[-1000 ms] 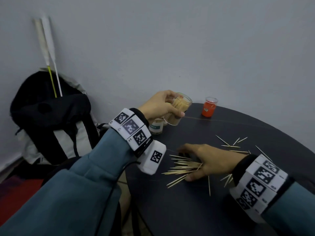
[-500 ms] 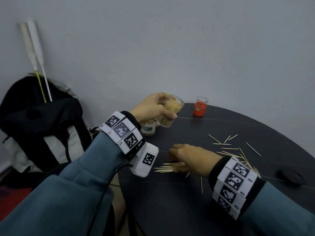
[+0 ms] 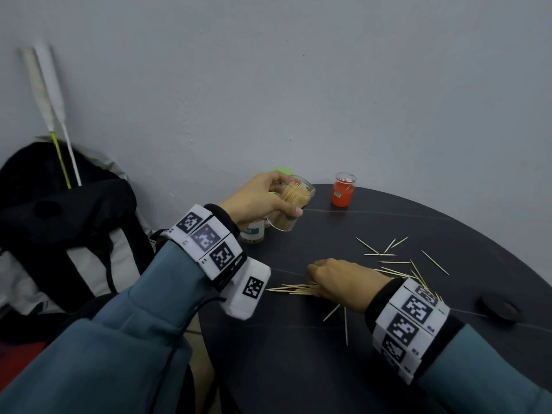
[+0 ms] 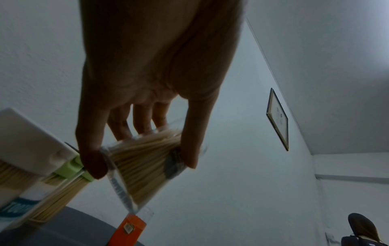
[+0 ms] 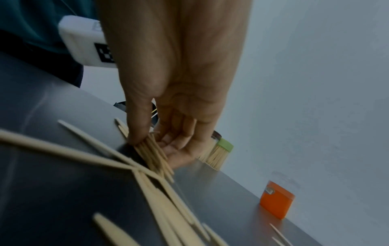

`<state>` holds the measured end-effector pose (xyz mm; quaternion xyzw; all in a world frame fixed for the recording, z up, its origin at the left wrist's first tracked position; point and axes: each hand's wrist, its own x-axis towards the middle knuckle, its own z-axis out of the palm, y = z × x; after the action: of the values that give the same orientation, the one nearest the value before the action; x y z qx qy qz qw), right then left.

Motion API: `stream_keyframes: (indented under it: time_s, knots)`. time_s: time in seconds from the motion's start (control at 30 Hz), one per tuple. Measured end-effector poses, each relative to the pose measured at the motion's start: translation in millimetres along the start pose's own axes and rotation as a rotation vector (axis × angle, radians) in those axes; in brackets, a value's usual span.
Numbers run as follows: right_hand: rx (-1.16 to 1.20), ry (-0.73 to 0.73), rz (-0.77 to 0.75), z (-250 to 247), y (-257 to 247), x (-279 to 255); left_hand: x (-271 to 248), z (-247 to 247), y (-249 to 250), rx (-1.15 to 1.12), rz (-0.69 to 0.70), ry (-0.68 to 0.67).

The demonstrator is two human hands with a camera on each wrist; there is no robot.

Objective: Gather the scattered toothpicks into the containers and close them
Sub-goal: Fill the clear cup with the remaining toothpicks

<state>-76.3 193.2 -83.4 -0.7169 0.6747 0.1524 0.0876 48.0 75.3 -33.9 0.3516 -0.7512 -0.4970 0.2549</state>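
Observation:
My left hand holds a clear plastic container full of toothpicks, tilted with its open mouth toward the right, above the far left of the dark round table. In the left wrist view the thumb and fingers wrap that container. My right hand lies low on the table, thumb and fingers pinching a bundle of toothpicks. More loose toothpicks lie scattered to its right and near the wrist.
A second toothpick container with a green lid stands behind my left hand. An orange-red lidded jar stands at the table's far edge near the wall. A dark lid-like disc lies at the right. A black backpack sits at left.
My right hand has swept the toothpicks leftward into a tighter bundle and closed its fingers around them. The left hand keeps holding the tilted container in about the same place.

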Motion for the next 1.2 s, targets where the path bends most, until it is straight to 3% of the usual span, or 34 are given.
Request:
stream_keyframes:
  time_s: [0.3,0.67,0.8,1.0,1.2]
  knots:
    - [0.083,-0.004,0.122,-6.6,26.1,-2.6,-0.1,3.4,-0.8,-0.004,-0.003,-0.013]
    - [0.464,0.232,0.110,-20.2,65.2,-11.8,6.0,12.4,-4.9,-0.020,0.009,-0.051]
    - [0.743,0.297,0.128,-22.5,73.2,-12.2,10.0,19.2,-5.9,-0.045,0.022,-0.065]
    - [1.162,0.674,0.140,-33.9,74.0,-16.7,15.0,29.8,-5.0,-0.045,0.034,-0.100]
    - [1.305,1.127,0.075,-67.7,67.4,-19.9,16.2,40.4,-2.1,-0.044,0.040,-0.161]
